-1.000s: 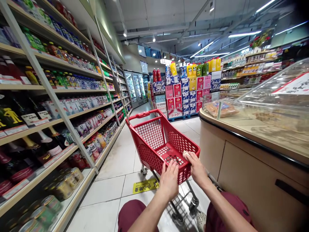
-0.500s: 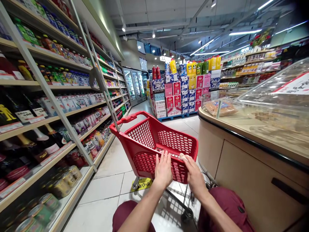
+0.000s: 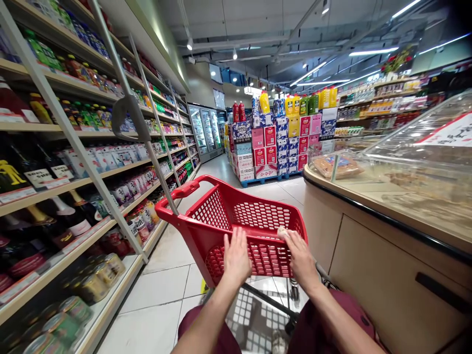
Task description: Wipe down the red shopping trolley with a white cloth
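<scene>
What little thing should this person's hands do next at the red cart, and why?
Probably slide the right hand leftward along the near rim of the red cart, with the pale wad against it: the wad is at that hand's fingertips, near the rim's right end, and the stretch toward the left hand is uncovered.

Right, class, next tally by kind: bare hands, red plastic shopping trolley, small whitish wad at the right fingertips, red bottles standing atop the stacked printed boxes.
Bare hands, left hand and right hand: 2
Red plastic shopping trolley: 1
Small whitish wad: 1
Red bottles atop the stacked printed boxes: 2
Total: 6
</scene>
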Action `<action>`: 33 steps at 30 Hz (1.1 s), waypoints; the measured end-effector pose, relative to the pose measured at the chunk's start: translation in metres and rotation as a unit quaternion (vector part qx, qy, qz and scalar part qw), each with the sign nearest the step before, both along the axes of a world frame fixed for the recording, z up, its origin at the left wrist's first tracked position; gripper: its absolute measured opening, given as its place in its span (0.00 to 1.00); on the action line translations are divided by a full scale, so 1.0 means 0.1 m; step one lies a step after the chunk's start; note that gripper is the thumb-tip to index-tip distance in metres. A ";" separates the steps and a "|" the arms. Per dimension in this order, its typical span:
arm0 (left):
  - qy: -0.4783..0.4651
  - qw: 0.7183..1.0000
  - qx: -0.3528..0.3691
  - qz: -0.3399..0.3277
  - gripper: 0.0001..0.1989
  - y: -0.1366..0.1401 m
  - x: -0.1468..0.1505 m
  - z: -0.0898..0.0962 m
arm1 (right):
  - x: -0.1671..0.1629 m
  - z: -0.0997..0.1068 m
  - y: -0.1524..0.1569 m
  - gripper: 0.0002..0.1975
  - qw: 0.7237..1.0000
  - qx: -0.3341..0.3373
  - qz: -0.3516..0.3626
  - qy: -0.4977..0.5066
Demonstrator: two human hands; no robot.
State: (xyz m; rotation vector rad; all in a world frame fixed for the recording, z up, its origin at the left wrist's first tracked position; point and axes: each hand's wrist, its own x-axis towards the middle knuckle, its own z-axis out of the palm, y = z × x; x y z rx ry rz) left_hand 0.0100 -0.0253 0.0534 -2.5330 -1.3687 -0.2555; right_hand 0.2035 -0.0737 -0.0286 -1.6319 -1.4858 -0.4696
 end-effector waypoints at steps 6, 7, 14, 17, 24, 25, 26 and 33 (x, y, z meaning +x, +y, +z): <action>-0.015 1.000 0.006 0.018 0.37 -0.01 -0.05 0.05 | -0.10 0.15 0.12 0.35 0.998 0.030 -0.027 0.039; -0.018 1.000 0.005 0.016 0.37 -0.02 -0.03 0.04 | -0.20 0.20 0.14 0.36 0.999 0.026 0.006 0.024; -0.015 1.000 0.016 -0.023 0.37 -0.15 0.01 -0.06 | 0.00 0.18 0.13 0.34 0.998 0.037 -0.027 0.053; -0.017 0.999 0.020 -0.026 0.36 -0.21 0.04 -0.09 | 0.01 0.13 0.14 0.34 0.996 0.051 -0.021 0.064; -0.025 0.995 0.084 0.046 0.34 -0.21 -0.30 0.12 | -0.30 0.28 0.24 0.34 0.996 0.042 0.046 0.063; -0.028 0.993 0.094 0.058 0.34 -0.22 -0.36 0.13 | -0.38 0.31 0.25 0.34 0.995 0.050 0.034 0.078; -0.028 0.993 0.101 0.062 0.33 -0.22 -0.40 0.14 | -0.49 0.35 0.26 0.34 0.994 0.055 0.043 0.084; -0.032 0.989 0.125 0.065 0.31 -0.20 -0.70 0.23 | -1.07 0.47 0.28 0.36 0.978 0.051 0.196 0.047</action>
